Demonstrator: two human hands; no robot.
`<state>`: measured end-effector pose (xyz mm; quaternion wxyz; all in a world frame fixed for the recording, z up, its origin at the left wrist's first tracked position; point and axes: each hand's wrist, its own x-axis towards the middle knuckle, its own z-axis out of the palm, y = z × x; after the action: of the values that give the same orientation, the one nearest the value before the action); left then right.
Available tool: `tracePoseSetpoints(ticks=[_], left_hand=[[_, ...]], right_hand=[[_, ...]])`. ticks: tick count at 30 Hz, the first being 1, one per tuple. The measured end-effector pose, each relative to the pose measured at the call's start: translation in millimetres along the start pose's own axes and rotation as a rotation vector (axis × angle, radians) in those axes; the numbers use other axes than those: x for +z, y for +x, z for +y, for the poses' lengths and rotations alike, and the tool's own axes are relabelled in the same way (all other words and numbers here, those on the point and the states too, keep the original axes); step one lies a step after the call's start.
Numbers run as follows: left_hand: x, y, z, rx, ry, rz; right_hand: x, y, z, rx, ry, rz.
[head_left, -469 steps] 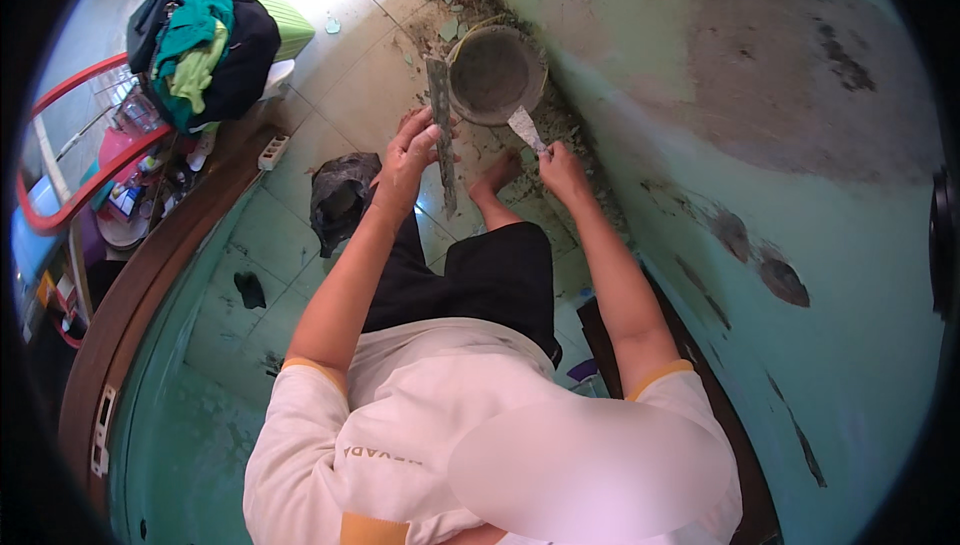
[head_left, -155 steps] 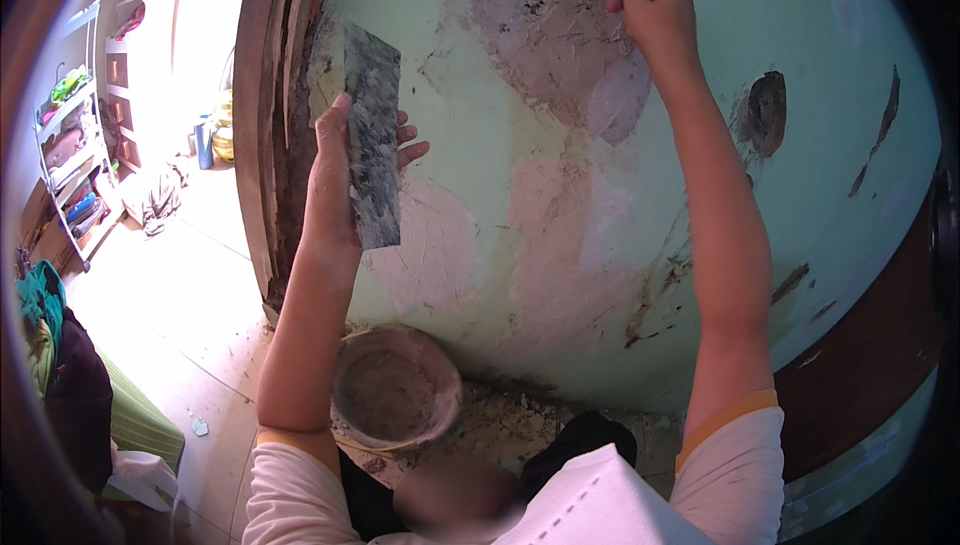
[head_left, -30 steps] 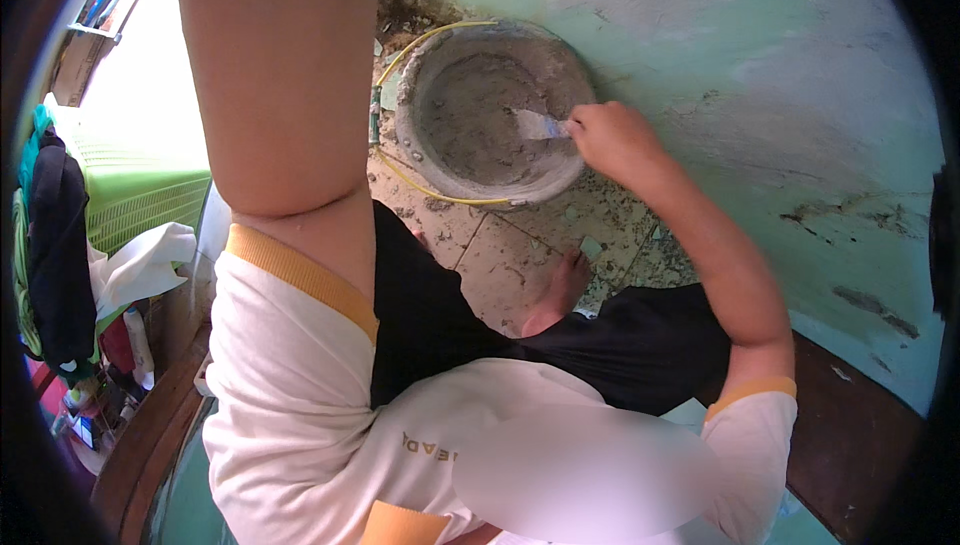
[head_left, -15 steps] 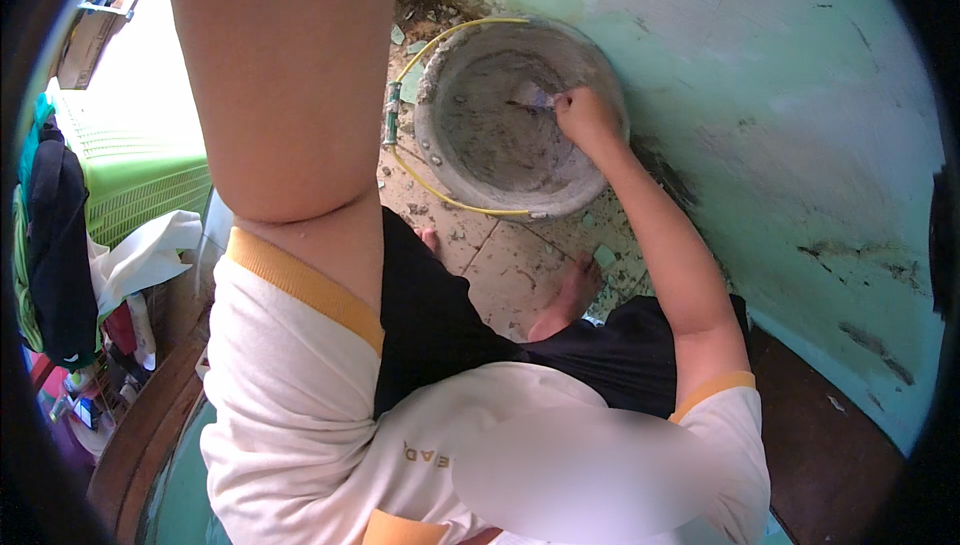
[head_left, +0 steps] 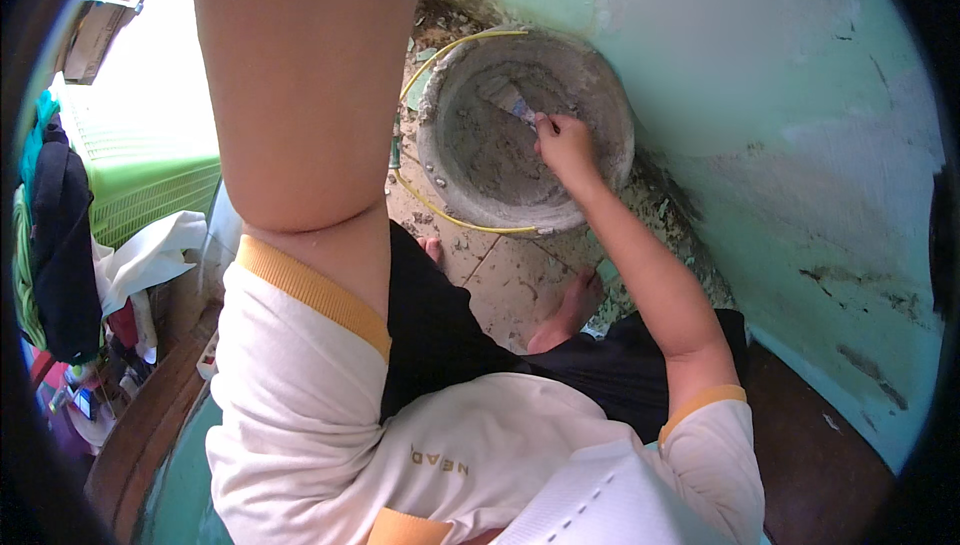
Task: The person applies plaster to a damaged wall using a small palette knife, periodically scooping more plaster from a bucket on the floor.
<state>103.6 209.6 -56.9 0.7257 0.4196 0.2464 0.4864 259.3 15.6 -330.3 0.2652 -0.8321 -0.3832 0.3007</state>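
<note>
My right hand (head_left: 570, 153) is closed around the handle of a putty knife (head_left: 512, 102), inside a round grey bucket (head_left: 607, 130). The blade of the knife points toward the far left, over wet grey mortar (head_left: 490, 157) that covers the bucket's bottom and smears its walls. A yellow wire bail (head_left: 445, 213) hangs down on the bucket's left side, with a green grip. My left arm (head_left: 300, 85) reaches up past the top edge, so the left hand is out of the picture.
A stained, pale green wall (head_left: 800, 205) rises close to the bucket's right. Paint flakes and debris lie on the floor tiles (head_left: 490, 275) by my bare feet. To the left stand a green plastic basket (head_left: 150, 200), hanging dark clothes (head_left: 62, 245) and a white cloth (head_left: 155, 257).
My right hand has shifted left and nearer inside the bucket. The putty knife has turned, and more of its blade and handle shows now. The whole view has shifted slightly.
</note>
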Motion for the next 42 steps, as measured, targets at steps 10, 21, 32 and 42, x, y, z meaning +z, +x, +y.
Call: tracePoseSetpoints(ticks=[10, 21, 32, 42], left_hand=[[15, 7, 15, 0.040, 0.044, 0.070], [75, 7, 114, 0.327, 0.103, 0.156], [60, -15, 138, 0.493, -0.054, 0.212], [60, -36, 151, 0.553, -0.394, -0.116]], right_hand=[[-53, -24, -17, 0.312, 0.546, -0.220], [-187, -92, -83, -0.049, 0.541, -0.251], [-307, -95, -245, -0.732, 0.718, 0.228], [-412, -138, -379, -0.912, 0.565, 0.515]])
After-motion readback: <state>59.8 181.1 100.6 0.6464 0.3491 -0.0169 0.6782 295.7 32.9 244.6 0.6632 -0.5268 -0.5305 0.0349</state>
